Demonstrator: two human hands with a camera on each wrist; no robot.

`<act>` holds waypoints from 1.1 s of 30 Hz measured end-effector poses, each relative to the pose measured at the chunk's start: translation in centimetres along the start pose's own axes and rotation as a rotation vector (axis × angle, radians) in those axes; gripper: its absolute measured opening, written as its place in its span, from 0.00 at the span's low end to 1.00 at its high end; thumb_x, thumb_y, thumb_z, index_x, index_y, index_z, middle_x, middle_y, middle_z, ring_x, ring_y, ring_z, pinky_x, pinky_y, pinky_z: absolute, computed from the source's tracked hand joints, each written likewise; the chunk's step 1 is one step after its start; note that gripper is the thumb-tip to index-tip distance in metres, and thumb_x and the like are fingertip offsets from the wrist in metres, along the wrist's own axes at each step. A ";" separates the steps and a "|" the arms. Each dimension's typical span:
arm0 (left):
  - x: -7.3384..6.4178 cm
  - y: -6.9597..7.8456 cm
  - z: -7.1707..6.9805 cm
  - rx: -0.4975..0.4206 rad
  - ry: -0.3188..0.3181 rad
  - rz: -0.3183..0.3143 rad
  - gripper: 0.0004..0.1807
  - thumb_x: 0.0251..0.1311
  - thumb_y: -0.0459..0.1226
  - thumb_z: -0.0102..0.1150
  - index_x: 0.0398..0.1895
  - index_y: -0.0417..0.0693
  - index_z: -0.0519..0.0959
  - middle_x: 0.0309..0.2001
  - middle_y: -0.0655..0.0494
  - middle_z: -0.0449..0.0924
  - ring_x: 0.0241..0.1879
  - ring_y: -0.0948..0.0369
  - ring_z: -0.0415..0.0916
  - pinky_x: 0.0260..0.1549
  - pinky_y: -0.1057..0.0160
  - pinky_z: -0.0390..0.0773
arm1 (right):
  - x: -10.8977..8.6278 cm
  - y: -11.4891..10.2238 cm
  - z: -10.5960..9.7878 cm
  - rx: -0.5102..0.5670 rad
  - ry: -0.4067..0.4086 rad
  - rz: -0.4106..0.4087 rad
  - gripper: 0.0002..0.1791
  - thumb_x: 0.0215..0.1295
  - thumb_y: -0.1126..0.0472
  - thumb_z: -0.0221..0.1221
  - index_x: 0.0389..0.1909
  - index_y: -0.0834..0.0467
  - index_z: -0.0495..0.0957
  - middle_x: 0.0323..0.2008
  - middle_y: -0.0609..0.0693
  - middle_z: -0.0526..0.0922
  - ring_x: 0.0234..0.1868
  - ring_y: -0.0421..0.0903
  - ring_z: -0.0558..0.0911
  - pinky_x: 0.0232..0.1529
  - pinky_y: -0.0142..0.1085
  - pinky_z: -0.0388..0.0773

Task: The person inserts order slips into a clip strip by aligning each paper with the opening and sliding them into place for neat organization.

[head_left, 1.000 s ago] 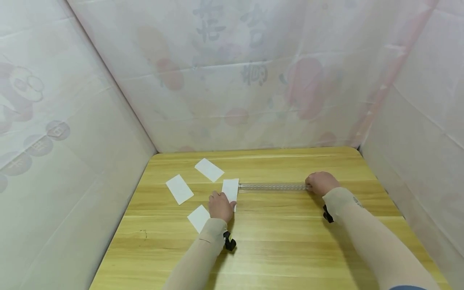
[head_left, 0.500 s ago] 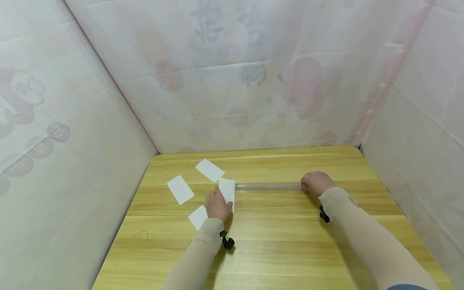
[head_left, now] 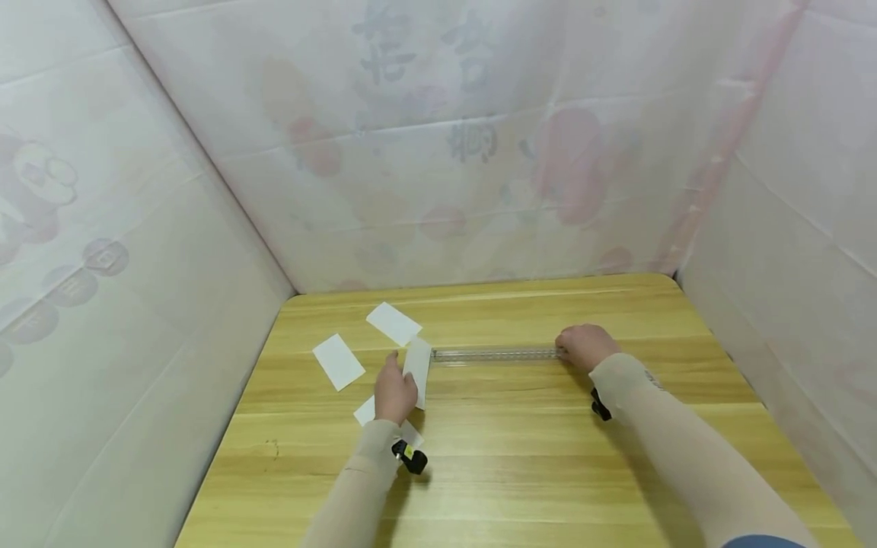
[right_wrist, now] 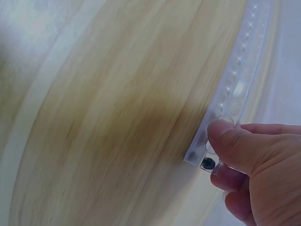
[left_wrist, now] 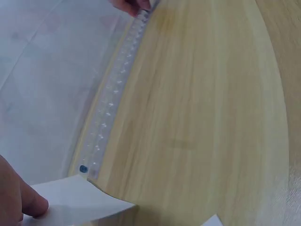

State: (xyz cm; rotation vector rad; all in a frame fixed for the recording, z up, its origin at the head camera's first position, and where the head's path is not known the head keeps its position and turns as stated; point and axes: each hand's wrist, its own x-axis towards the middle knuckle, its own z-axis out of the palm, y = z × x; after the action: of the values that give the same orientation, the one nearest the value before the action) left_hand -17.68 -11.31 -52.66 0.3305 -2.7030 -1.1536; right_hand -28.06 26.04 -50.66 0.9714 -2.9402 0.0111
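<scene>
My left hand (head_left: pixel 396 390) pinches a white paper card (head_left: pixel 418 365), its thumb lying on the card's face. The card is tilted and slightly bent, with one edge right at the left end of a long clear plastic strip (head_left: pixel 493 355). Small bumps run in a row along the strip, and a dark round dot marks each end. At the strip's other end my right hand (head_left: pixel 588 348) grips it between thumb and fingers; in the right wrist view the thumb (right_wrist: pixel 230 139) presses on top.
Two more white cards, one at the left (head_left: pixel 339 362) and one farther back (head_left: pixel 393 323), lie flat on the wooden table (head_left: pixel 521 457). Another card (head_left: pixel 365 412) is partly hidden under my left wrist. Printed curtains (head_left: pixel 438 152) enclose the table's back and sides.
Both hands have shifted left, the plastic strip moving with the right one. My left hand has turned, and its card has gone from lying flat to tilted.
</scene>
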 end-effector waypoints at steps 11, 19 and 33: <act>-0.9 -0.9 -0.9 -0.156 0.050 0.013 0.32 0.65 0.31 0.51 0.71 0.38 0.56 0.27 0.52 0.70 0.22 0.59 0.66 0.24 0.59 0.71 | 0.5 -1.0 0.5 -0.023 0.026 0.017 0.06 0.56 0.63 0.68 0.23 0.52 0.83 0.23 0.43 0.79 0.24 0.42 0.77 0.31 0.42 0.78; -2.0 -0.7 -0.3 -0.226 0.013 0.034 0.33 0.65 0.31 0.53 0.72 0.39 0.56 0.24 0.55 0.67 0.18 0.61 0.61 0.19 0.62 0.66 | 0.7 -1.5 0.6 0.002 0.054 0.021 0.05 0.59 0.63 0.66 0.25 0.52 0.85 0.22 0.43 0.78 0.24 0.42 0.78 0.33 0.43 0.80; -2.7 -0.1 0.8 -0.222 -0.134 0.030 0.38 0.59 0.28 0.56 0.72 0.32 0.53 0.26 0.55 0.69 0.22 0.64 0.65 0.22 0.65 0.69 | 0.8 -0.9 1.0 0.017 0.058 0.014 0.01 0.58 0.62 0.67 0.29 0.53 0.86 0.26 0.45 0.81 0.28 0.44 0.81 0.34 0.42 0.81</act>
State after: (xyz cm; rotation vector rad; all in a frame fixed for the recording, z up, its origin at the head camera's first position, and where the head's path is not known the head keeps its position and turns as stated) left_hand -15.33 -10.09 -53.50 0.1854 -2.6438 -1.4991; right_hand -28.17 24.81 -51.63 0.9358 -2.8988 0.0634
